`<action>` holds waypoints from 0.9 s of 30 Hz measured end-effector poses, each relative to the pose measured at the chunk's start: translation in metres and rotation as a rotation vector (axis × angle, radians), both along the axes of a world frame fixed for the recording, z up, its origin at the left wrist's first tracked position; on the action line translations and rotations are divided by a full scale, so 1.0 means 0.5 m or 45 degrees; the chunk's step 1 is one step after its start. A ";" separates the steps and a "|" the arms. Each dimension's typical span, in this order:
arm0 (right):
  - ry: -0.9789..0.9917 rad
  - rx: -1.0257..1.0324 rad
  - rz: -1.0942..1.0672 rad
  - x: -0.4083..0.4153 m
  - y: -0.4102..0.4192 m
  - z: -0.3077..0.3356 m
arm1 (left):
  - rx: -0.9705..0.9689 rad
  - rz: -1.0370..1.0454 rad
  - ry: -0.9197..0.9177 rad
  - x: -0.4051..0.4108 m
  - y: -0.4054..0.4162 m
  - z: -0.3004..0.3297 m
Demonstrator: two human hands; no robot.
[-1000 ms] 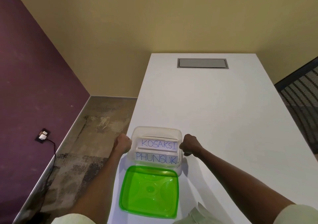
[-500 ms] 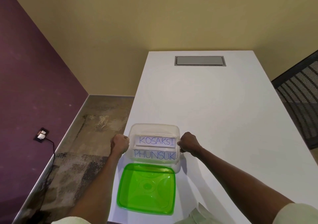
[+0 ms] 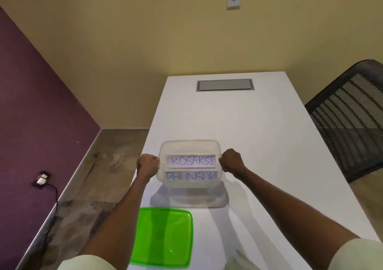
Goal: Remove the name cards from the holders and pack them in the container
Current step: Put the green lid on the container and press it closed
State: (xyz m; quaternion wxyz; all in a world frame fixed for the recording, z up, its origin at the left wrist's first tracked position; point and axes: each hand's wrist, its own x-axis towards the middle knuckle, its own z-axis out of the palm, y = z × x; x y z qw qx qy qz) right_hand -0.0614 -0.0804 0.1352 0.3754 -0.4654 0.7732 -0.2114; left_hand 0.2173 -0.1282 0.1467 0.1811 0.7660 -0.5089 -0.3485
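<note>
A clear plastic container [image 3: 189,145] is held a little above the white table [image 3: 248,128], its shadow lying below it. My left hand [image 3: 147,164] grips its left rim and my right hand [image 3: 230,159] grips its right rim, fingers curled. Inside stand two white name cards, one reading KOSAKSI [image 3: 192,161] and, nearer me, one reading PHUNSUK [image 3: 191,176]. The green lid [image 3: 163,236] lies flat on the table near the front edge, between my forearms.
A grey cable hatch [image 3: 224,85] is set into the table's far end. A black mesh chair [image 3: 352,120] stands at the right. The table's left edge drops to the floor, where a plug and cable [image 3: 42,180] sit at the purple wall.
Both hands have lifted the container off the table and moved it away from the lid. The camera has tilted, so the lid now appears farther from the container.
</note>
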 end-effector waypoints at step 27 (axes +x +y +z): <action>0.157 0.033 -0.299 -0.375 0.003 -0.004 | -0.085 -0.208 0.128 -0.404 -0.070 -0.036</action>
